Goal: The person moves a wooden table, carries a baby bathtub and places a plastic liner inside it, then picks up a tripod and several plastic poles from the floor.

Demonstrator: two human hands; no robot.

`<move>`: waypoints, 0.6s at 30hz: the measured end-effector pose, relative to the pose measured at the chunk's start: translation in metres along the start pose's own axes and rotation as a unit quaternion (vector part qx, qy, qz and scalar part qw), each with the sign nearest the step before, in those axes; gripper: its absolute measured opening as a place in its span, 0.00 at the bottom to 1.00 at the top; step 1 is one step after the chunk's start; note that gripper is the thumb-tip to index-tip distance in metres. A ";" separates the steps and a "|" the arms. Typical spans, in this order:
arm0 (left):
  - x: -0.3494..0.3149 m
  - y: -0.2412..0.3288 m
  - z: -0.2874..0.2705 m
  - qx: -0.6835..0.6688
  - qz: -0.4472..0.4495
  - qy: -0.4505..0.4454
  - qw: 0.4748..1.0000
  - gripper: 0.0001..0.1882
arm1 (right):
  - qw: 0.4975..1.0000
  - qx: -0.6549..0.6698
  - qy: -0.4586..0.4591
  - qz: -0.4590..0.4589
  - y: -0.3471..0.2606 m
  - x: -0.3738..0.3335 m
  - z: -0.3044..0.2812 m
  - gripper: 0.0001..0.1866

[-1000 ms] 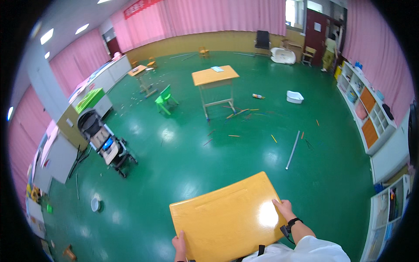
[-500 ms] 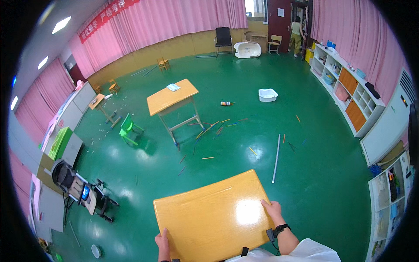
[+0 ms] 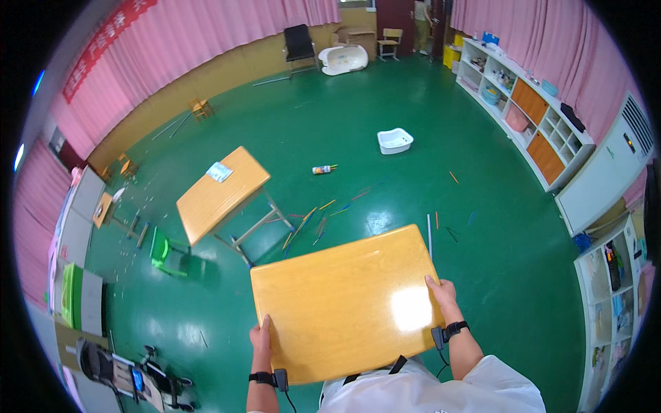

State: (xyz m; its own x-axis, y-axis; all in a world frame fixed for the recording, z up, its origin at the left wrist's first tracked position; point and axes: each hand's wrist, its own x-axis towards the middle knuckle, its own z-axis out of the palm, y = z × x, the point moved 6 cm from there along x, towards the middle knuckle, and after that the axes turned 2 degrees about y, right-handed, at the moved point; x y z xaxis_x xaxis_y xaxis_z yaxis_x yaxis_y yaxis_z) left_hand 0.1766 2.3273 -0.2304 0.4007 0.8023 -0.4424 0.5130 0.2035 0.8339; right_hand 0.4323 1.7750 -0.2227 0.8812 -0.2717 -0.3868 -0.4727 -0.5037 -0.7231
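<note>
Left hand [image 3: 260, 339] and right hand [image 3: 444, 296] grip opposite edges of the wooden table [image 3: 337, 310]; a lettered red banner [image 3: 103, 48] hangs beyond its left; green floor [image 3: 509, 323] stretches rightward from it.

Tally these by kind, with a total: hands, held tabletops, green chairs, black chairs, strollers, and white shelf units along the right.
Hands: 2, left hand and right hand
Held wooden tabletop: 1
Green chair: 1
Black chair: 1
Stroller: 1
White shelf units: 2, one with orange doors, one nearer
Total: 8
</note>
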 end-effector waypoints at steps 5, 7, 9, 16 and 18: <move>0.094 0.128 0.121 0.025 0.025 -0.049 0.998 0.20 | 0.998 0.044 0.022 0.026 -0.077 0.105 0.006 0.33; 0.127 0.163 0.163 0.049 0.028 -0.057 0.997 0.20 | 0.997 0.055 0.061 0.002 -0.109 0.145 0.006 0.33; 0.170 0.195 0.208 0.022 0.037 -0.071 0.997 0.20 | 0.997 0.054 0.055 0.018 -0.143 0.194 0.015 0.33; 0.272 0.300 0.335 -0.002 0.017 -0.076 0.997 0.20 | 0.995 0.042 0.072 0.052 -0.284 0.340 0.031 0.35; 0.305 0.323 0.367 -0.006 0.013 -0.081 0.997 0.19 | 0.997 0.035 0.062 0.043 -0.307 0.397 0.041 0.33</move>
State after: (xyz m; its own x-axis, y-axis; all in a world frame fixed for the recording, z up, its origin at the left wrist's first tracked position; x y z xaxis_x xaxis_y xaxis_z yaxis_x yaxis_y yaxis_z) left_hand 0.7430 2.4323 -0.2169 0.5314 0.7065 -0.4674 0.4922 0.1916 0.8491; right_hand 0.9276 1.8548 -0.1778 0.8282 -0.4133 -0.3785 -0.5417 -0.4172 -0.7297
